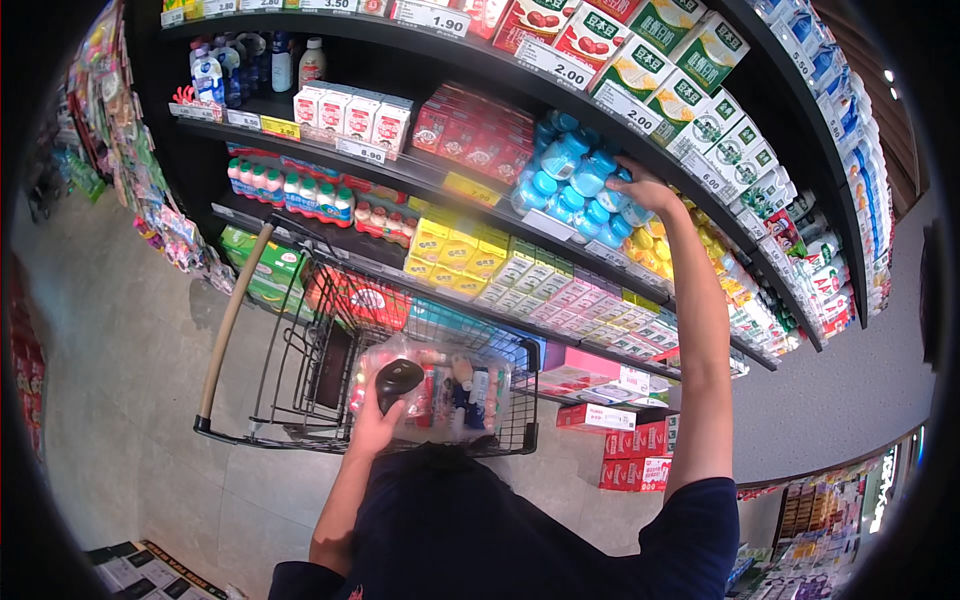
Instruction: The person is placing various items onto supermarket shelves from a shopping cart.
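My left hand (376,424) is wrapped around a dark handheld device, apparently a barcode scanner (398,379), held over the shopping cart. Below it in the cart, a clear plastic bag (487,390) contains several bottles and packs. My right arm stretches up to the middle shelf. There, my right hand (646,189) has its fingers against the right side of a stack of blue-capped bottles (568,161), some in shrink-wrapped packs. Whether those fingers grip a bottle cannot be made out.
The wire shopping cart (534,405), with a tan handle (236,330), stands between me and the shelving. Yellow bottles (651,244) adjoin the blue ones. A black shelf edge (525,56) overhangs my right hand. Red cartons (630,450) are stacked on the floor to the right.
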